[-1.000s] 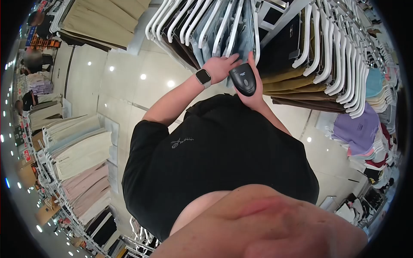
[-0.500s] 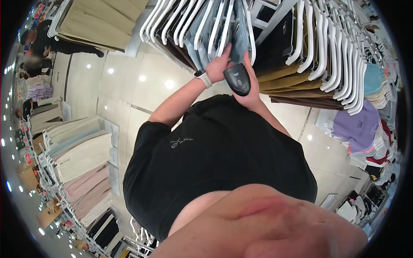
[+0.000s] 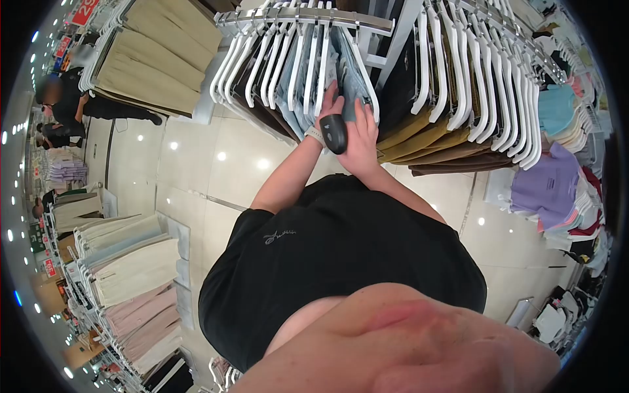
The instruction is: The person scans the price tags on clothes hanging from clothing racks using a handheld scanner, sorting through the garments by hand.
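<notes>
Light-blue jeans (image 3: 352,69) hang on white hangers in front of me. My left hand (image 3: 329,108), with a pale-strapped watch on its wrist, has its fingers at the jeans, partly curled on the fabric. A black handheld barcode scanner (image 3: 334,134) lies between both hands, against the thumb side of my right hand (image 3: 360,141). That hand seems to hold it, though its thumb and the scanner's handle are hidden. Two or more right fingers stretch up and touch the jeans at the right end of the group.
A metal rail (image 3: 304,16) carries the hangers. Brown and black trousers (image 3: 419,141) hang to the right, with a purple T-shirt (image 3: 547,187) beyond. Beige trousers (image 3: 151,65) and pale trousers (image 3: 134,272) hang at left. A person in black (image 3: 69,105) stands at the far left.
The scanner has moved left and turned narrower in view. My right hand has shifted left, with its fingers now against the jeans. The view has tilted up, showing the rail.
</notes>
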Demonstrator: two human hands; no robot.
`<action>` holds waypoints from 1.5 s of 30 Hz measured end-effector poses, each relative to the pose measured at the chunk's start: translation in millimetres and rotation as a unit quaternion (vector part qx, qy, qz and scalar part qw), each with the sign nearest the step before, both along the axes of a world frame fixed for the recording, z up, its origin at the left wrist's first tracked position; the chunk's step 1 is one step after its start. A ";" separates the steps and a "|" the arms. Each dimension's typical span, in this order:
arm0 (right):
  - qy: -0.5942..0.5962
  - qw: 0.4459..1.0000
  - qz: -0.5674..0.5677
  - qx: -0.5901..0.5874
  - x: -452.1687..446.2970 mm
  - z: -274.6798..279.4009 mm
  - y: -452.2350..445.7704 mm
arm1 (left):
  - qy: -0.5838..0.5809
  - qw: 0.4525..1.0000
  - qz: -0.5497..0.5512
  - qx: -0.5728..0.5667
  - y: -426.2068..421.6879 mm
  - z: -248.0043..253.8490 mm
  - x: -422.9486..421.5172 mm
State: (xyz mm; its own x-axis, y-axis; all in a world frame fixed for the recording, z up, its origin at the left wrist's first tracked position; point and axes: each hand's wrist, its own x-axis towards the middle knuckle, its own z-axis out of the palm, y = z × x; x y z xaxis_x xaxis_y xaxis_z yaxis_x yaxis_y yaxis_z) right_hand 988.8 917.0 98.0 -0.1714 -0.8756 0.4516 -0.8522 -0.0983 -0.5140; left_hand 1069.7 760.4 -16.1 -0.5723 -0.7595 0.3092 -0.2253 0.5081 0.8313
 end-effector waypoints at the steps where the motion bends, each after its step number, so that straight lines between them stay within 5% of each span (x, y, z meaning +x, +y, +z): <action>1: 0.020 1.000 -0.012 0.012 0.4 -0.1 -3.0 | 0.104 0.967 0.006 0.234 18.7 43.6 -0.8; 4: 0.043 0.999 -0.012 0.019 3.9 -5.9 -10.5 | 0.168 0.933 -0.005 0.319 24.2 58.6 5.9; 7: 0.039 0.996 0.065 -0.035 -11.0 -27.8 -11.5 | 0.171 0.948 -0.007 0.269 20.0 48.9 6.5; 10: 0.093 0.982 0.138 -0.090 -28.1 -31.1 -13.6 | 0.213 0.898 -0.022 0.384 24.9 47.5 3.7; 15: -0.131 0.976 0.173 -0.030 -28.3 -16.1 -23.3 | 0.372 0.784 -0.144 0.475 13.6 2.4 11.9; 19: -0.245 0.968 0.048 -0.024 -16.7 -21.0 -32.5 | 0.169 0.955 -0.021 0.242 41.1 76.5 18.9; 20: -0.207 0.977 0.027 -0.036 -19.0 -36.6 -39.2 | 0.197 0.942 0.009 0.273 42.7 79.0 16.9; 23: -0.351 0.918 -0.030 0.180 -23.3 -19.9 -48.1 | 0.231 0.913 0.004 0.337 32.6 49.4 18.8; 27: -0.505 0.846 -0.024 0.171 -20.7 -54.1 -65.3 | 0.168 0.947 0.022 0.273 42.9 49.0 26.4; 30: -0.473 0.870 -0.031 0.134 -16.8 -46.1 -53.1 | 0.096 0.982 0.009 0.164 57.6 45.0 43.3; 33: -0.407 0.906 0.022 0.111 -22.4 -49.7 -34.5 | 0.165 0.949 0.009 0.267 72.6 27.3 80.9; 38: -0.460 0.882 0.060 0.081 -6.9 -108.7 -6.8 | 0.224 0.928 0.074 0.287 65.9 70.4 71.7; 42: -0.385 0.899 0.206 -0.020 10.2 -88.7 6.0 | 0.224 0.876 0.012 0.428 53.6 72.0 55.8; 45: -0.267 0.918 0.291 -0.041 21.1 -14.4 -13.0 | 0.146 0.870 -0.017 0.471 27.0 40.2 50.7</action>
State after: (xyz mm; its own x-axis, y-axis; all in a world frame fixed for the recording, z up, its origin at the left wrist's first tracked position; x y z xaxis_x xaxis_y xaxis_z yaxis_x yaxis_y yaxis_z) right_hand 1009.9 904.0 83.7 0.0985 -0.8564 0.5069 -0.2724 -0.5131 -0.8140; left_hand 1120.4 787.3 24.2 -0.6008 -0.7388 -0.3055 0.0677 -0.4278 0.9013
